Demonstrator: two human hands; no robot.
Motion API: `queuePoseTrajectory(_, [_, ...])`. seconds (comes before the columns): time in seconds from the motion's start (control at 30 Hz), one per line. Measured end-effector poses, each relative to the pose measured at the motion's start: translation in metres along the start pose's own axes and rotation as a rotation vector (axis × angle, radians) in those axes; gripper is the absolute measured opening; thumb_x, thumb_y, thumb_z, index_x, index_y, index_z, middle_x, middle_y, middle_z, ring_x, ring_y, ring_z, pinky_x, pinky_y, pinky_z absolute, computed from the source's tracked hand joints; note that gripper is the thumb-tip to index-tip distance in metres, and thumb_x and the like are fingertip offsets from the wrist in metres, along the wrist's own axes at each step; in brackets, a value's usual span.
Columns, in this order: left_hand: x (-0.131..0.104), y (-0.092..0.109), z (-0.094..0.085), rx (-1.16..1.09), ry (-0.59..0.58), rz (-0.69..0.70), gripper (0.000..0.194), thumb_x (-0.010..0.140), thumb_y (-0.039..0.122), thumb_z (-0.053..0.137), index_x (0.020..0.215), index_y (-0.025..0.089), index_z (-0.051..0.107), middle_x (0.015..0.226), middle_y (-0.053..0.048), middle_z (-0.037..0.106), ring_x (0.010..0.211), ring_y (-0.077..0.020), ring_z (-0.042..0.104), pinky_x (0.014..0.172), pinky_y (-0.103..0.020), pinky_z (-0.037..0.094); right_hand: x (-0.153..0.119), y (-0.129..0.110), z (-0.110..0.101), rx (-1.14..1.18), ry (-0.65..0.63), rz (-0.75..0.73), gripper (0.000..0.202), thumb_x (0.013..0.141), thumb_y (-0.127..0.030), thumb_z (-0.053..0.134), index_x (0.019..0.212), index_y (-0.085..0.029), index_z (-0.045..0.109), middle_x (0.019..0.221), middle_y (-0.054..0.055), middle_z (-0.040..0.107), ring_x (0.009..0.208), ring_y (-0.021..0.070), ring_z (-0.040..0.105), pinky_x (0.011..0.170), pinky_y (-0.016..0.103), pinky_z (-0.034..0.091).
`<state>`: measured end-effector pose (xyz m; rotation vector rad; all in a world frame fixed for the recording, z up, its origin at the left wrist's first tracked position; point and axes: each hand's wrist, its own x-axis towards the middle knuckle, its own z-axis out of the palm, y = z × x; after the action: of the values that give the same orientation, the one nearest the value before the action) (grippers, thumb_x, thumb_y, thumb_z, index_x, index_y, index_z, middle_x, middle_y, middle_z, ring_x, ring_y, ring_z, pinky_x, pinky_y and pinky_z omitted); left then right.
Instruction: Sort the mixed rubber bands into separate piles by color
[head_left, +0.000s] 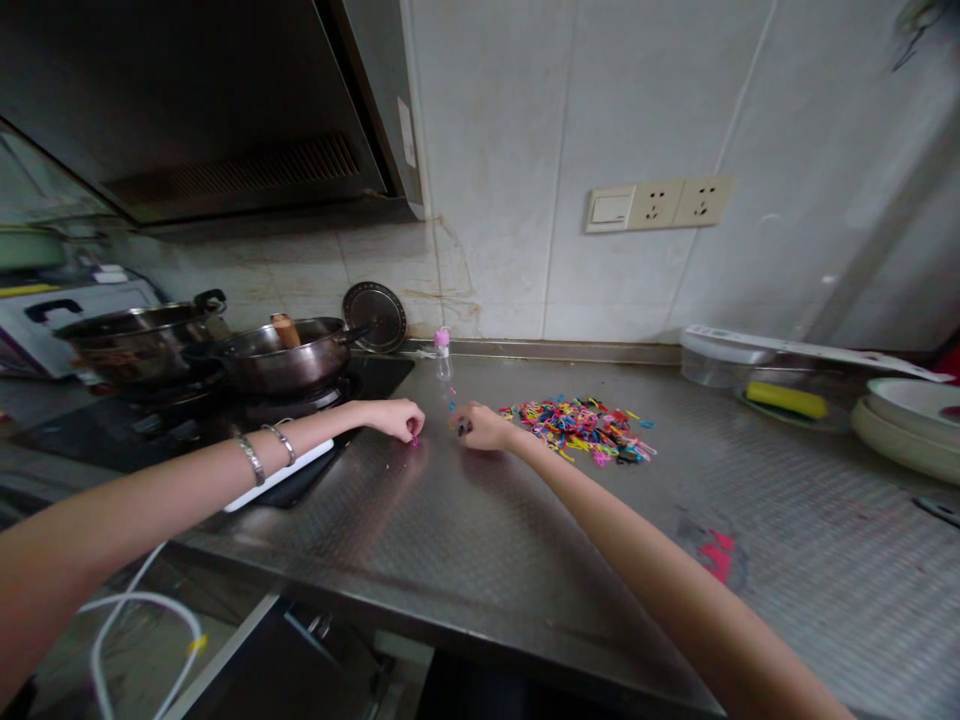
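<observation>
A heap of small, many-coloured elastic bands (581,428) lies on the metal counter, to the right of my right hand. My left hand (394,418) is closed in a pinch low over the counter, with a small magenta band (415,440) showing at its fingertips. Close by, my right hand (484,428) has its fingers curled together; small coloured bits show near the fingertips, but what they hold is unclear. A few loose bands (452,406) lie just beyond that hand. Behind both hands stands a small clear bottle with a pink cap (442,340).
At the left, a frying pan (289,358) and a large pot (142,345) sit on the stove under a range hood. Bowls (911,425), a yellow sponge (786,400) and a plastic container (716,358) stand at the right. A pink patch (718,555) marks the counter.
</observation>
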<state>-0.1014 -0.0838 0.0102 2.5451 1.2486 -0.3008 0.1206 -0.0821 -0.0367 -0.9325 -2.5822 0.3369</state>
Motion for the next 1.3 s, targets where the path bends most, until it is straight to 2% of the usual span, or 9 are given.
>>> queuePoseTrajectory(0.13, [0.002, -0.005, 0.0, -0.024, 0.003, 0.004, 0.012, 0.063, 0.018, 0.056, 0.072, 0.013, 0.063, 0.061, 0.0, 0.06, 0.055, -0.009, 0.052, 0.05, -0.016, 0.036, 0.019, -0.012, 0.012, -0.054, 0.012, 0.136, 0.032, 0.067, -0.029, 0.056, 0.095, -0.015, 0.061, 0.089, 0.009, 0.062, 0.088, 0.0196, 0.056, 0.075, 0.025, 0.042])
queuePoseTrajectory(0.33, [0.012, -0.015, -0.007, -0.082, 0.055, -0.034, 0.014, 0.064, 0.02, 0.054, 0.073, 0.013, 0.062, 0.057, 0.001, 0.058, 0.051, -0.0081, 0.05, 0.048, -0.015, 0.034, 0.024, -0.028, 0.017, -0.087, 0.021, 0.239, 0.028, 0.068, -0.012, 0.051, 0.093, -0.013, 0.062, 0.091, 0.012, 0.064, 0.085, 0.0189, 0.059, 0.072, 0.024, 0.043])
queuePoseTrajectory(0.67, [0.034, -0.015, -0.021, -0.136, 0.259, -0.047, 0.015, 0.064, 0.02, 0.053, 0.071, 0.012, 0.063, 0.055, 0.0, 0.059, 0.049, -0.0085, 0.05, 0.049, -0.017, 0.034, 0.017, -0.026, 0.009, -0.062, 0.027, 0.189, 0.026, 0.069, -0.006, 0.048, 0.084, -0.015, 0.066, 0.087, 0.01, 0.067, 0.083, 0.0179, 0.061, 0.07, 0.022, 0.042])
queuePoseTrajectory(0.8, [0.059, 0.003, -0.026, -0.187, 0.385, -0.078, 0.017, 0.066, 0.025, 0.055, 0.071, 0.011, 0.063, 0.056, -0.001, 0.059, 0.049, -0.0091, 0.05, 0.05, -0.019, 0.034, 0.002, -0.006, -0.013, -0.034, 0.132, 0.192, 0.022, 0.067, -0.007, 0.05, 0.08, -0.014, 0.067, 0.08, 0.006, 0.068, 0.076, 0.0139, 0.06, 0.067, 0.019, 0.041])
queuePoseTrajectory(0.93, [0.093, 0.038, -0.023, -0.291, 0.611, -0.103, 0.026, 0.073, 0.033, 0.053, 0.079, 0.009, 0.063, 0.059, -0.004, 0.06, 0.048, -0.0097, 0.049, 0.051, -0.021, 0.036, -0.029, 0.027, -0.057, -0.025, 0.274, 0.302, 0.021, 0.066, -0.008, 0.051, 0.079, -0.011, 0.067, 0.074, 0.007, 0.067, 0.068, 0.0126, 0.059, 0.062, 0.018, 0.041])
queuePoseTrajectory(1.07, [0.122, 0.065, -0.013, -0.376, 0.583, -0.041, 0.034, 0.076, 0.035, 0.051, 0.095, 0.01, 0.061, 0.064, -0.004, 0.061, 0.048, -0.0093, 0.05, 0.051, -0.022, 0.038, -0.071, 0.062, -0.093, -0.062, 0.331, 0.409, 0.025, 0.066, -0.011, 0.051, 0.085, -0.011, 0.068, 0.077, 0.007, 0.067, 0.069, 0.0124, 0.059, 0.064, 0.018, 0.041])
queuePoseTrajectory(1.13, [0.127, 0.063, -0.008, -0.319, 0.587, -0.033, 0.03, 0.073, 0.03, 0.053, 0.095, 0.01, 0.063, 0.071, -0.005, 0.063, 0.056, -0.0106, 0.054, 0.056, -0.022, 0.04, -0.091, 0.077, -0.101, -0.086, 0.312, 0.434, 0.023, 0.067, -0.018, 0.053, 0.084, -0.013, 0.068, 0.077, 0.006, 0.067, 0.068, 0.013, 0.059, 0.063, 0.019, 0.041])
queuePoseTrajectory(1.2, [0.126, 0.051, -0.007, -0.219, 0.608, -0.084, 0.023, 0.07, 0.024, 0.056, 0.086, 0.01, 0.065, 0.077, -0.007, 0.065, 0.067, -0.0129, 0.057, 0.062, -0.023, 0.041, -0.108, 0.09, -0.102, -0.1, 0.297, 0.457, 0.023, 0.069, -0.023, 0.052, 0.084, -0.015, 0.069, 0.077, 0.005, 0.068, 0.069, 0.0136, 0.06, 0.063, 0.019, 0.042])
queuePoseTrajectory(1.3, [0.113, 0.022, -0.008, -0.11, 0.578, -0.318, 0.018, 0.068, 0.025, 0.057, 0.075, 0.01, 0.065, 0.071, -0.009, 0.064, 0.064, -0.0151, 0.057, 0.058, -0.024, 0.041, -0.127, 0.104, -0.098, -0.109, 0.282, 0.491, 0.024, 0.071, -0.025, 0.05, 0.084, -0.016, 0.069, 0.078, 0.005, 0.068, 0.073, 0.0147, 0.06, 0.064, 0.02, 0.041])
